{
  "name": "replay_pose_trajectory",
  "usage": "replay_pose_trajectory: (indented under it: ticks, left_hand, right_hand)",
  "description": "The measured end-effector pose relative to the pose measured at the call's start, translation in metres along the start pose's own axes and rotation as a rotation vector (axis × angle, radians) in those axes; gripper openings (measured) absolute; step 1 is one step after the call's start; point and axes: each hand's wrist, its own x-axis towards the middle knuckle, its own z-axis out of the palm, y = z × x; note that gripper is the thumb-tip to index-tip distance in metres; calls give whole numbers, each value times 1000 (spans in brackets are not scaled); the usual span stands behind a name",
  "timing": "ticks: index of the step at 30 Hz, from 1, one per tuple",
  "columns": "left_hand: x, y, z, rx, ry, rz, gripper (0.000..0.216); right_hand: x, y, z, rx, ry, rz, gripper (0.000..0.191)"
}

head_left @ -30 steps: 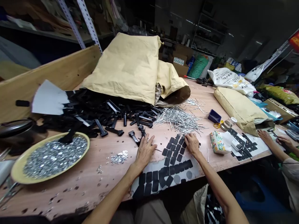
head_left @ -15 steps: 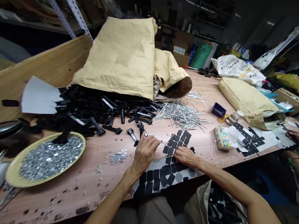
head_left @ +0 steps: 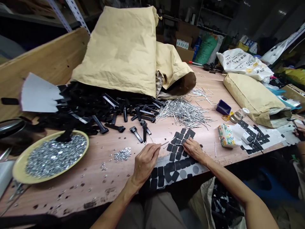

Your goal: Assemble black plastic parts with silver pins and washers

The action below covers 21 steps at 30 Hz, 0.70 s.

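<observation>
Between washer bowl (head_left: 19,172) and floral box (head_left: 225,136), both hands (head_left: 145,161) (head_left: 194,149) in a pinch on thin rods (head_left: 164,143), black pads (head_left: 178,156) between.

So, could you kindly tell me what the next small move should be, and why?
I would probably bring the left hand a little closer to the black pads: the thin rod it pinches points towards them, and the right hand is down at their far side.

Flower-patterned box (head_left: 224,135), dark blue tub (head_left: 223,108) near a clear jar (head_left: 235,117), white printed sack (head_left: 245,63), green sack (head_left: 206,49) farther back
</observation>
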Motion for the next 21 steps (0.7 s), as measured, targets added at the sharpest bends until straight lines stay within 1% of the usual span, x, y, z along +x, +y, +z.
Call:
replay_pose_trajectory:
  ticks: [3, 4, 7, 8, 9, 10, 12, 14, 15, 16, 17, 20, 21]
  left_hand:
    - [-2, 1, -3, 3, -3, -11, 17]
    - [-2, 2, -3, 0, 0, -14, 17]
    - [-5, 5, -6, -16, 12, -25, 17]
    - [-5, 5, -8, -26, 17, -33, 17]
    - [-6, 6, -9, -40, 22, -44, 17]
    - [-6, 6, -11, -59, 28, -60, 17]
    - [-6, 8, -15, -114, 30, -114, 18]
    - [-6, 11, -18, -185, 8, -208, 18]
    - [-7, 13, -20, -224, -10, -265, 19]
    - [-7, 15, -22, -266, -31, -329, 19]
    - [-9, 18, -24, -309, -52, -396, 20]
    - [-16, 25, -29, -451, -114, -619, 24]
    - [-19, 26, -30, -510, -135, -697, 28]
  right_hand:
    - [3, 12, 1, 5, -4, -7, 32]
    - [5, 18, 1, 5, 17, 35, 31]
    - [13, 34, 1, -21, 104, 243, 31]
    - [15, 35, 1, -30, 120, 286, 32]
    - [16, 34, 2, -33, 124, 299, 33]
    - [16, 29, 2, -25, 111, 265, 33]
    - [12, 12, 0, 9, 53, 100, 32]
    - [2, -6, -8, 46, 14, -51, 30]
    - [-5, -14, -15, 62, 24, -58, 29]
    - [-13, -19, -25, 73, 62, 4, 28]
    - [-24, -24, -37, 83, 122, 132, 27]
    - [-72, -35, -76, 110, 327, 593, 23]
    - [-93, -41, -87, 118, 371, 711, 23]
